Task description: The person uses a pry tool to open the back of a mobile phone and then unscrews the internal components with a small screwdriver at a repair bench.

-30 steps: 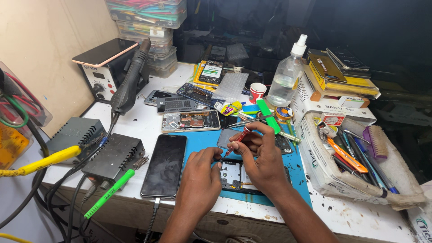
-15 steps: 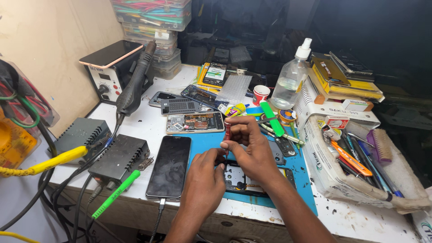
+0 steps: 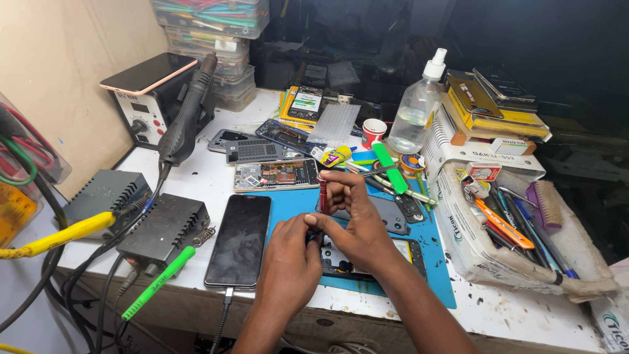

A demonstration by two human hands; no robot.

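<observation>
My right hand (image 3: 357, 219) holds a red screwdriver (image 3: 322, 191) upright, fingers around its top, the tip down on an opened phone (image 3: 367, 255) lying on the blue work mat (image 3: 436, 269). My left hand (image 3: 290, 259) rests beside it, fingertips pinched at the phone's left edge by the screwdriver tip; what they pinch is hidden. A black phone back cover (image 3: 393, 213) lies just beyond my right hand. A dark-screened phone (image 3: 239, 239) with a cable plugged in sits left of my left hand.
A hot-air station (image 3: 147, 108) with its handle (image 3: 187, 121) stands at back left, two black boxes (image 3: 160, 226) and cables at left. Opened phones (image 3: 275, 175), a spray bottle (image 3: 416, 111), a red cup (image 3: 373, 131), green tools and a tool-filled tray (image 3: 504, 229) crowd the bench.
My right hand has brought the red screwdriver upright and lower over the opened phone. The left hand stays at the phone's left edge. The view has shifted slightly.
</observation>
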